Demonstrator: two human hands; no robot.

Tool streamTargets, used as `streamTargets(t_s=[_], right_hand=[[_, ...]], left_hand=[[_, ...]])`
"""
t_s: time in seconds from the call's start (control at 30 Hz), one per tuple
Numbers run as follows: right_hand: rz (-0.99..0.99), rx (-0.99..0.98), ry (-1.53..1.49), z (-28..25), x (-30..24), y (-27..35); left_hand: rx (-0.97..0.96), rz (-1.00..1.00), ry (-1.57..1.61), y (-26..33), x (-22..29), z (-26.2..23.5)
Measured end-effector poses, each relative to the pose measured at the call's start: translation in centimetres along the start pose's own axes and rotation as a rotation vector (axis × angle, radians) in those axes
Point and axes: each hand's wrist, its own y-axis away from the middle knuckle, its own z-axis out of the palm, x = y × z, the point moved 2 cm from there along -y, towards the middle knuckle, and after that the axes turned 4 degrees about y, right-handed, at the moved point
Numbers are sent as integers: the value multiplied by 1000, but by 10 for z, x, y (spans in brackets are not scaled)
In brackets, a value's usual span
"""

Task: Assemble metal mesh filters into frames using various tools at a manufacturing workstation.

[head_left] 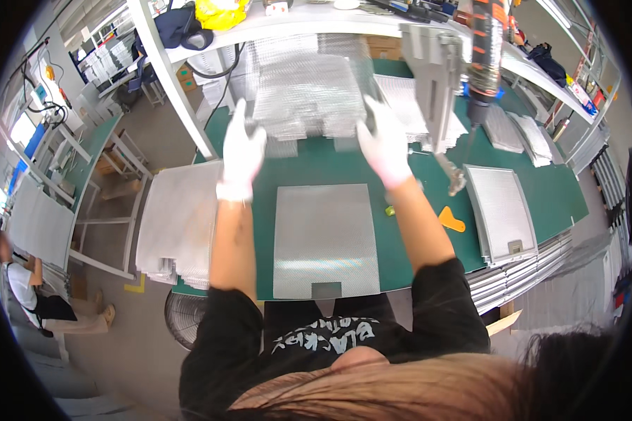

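My left hand (243, 153), in a white glove, is at the left edge of a pile of silvery mesh panels (307, 95) on the far side of the bench. My right hand (386, 144), gloved too, is at the pile's right edge. Both hands have fingers apart and stretched forward. The pile's edges are smeared by motion, and whether the hands touch it I cannot tell. Nearer to me, a single mesh panel (326, 235) with a small notch-like patch at its front edge lies flat between my forearms.
A mesh stack (179, 221) stands left; another panel pile (502, 210) lies right. Beside my right forearm are a yellow scraper (451, 219) and a small yellow-green object (390, 210). A power screwdriver (486, 63) hangs over the green bench (428, 189). A person (38, 288) sits far left.
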Motion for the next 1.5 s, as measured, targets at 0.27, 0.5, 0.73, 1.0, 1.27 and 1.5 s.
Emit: streamTargets(t_s=[0.27, 0.5, 0.73, 1.0, 1.27, 1.5], right_hand=[[399, -392, -176, -99, -58, 234], [549, -546, -132, -97, -54, 268], [603, -597, -98, -88, -47, 275], [455, -678, 51, -88, -51, 275], [417, -647, 44, -90, -44, 275], [440, -1069, 128, -97, -23, 238]], left_hand=[[-285, -90, -155, 243, 57, -72], [-470, -183, -258, 266, 50, -63], [-552, -216, -333, 267, 43, -56], [-568, -231, -371, 278, 37, -54], [-572, -238, -323, 277, 30, -52], [-653, -345, -417, 259, 36, -51]])
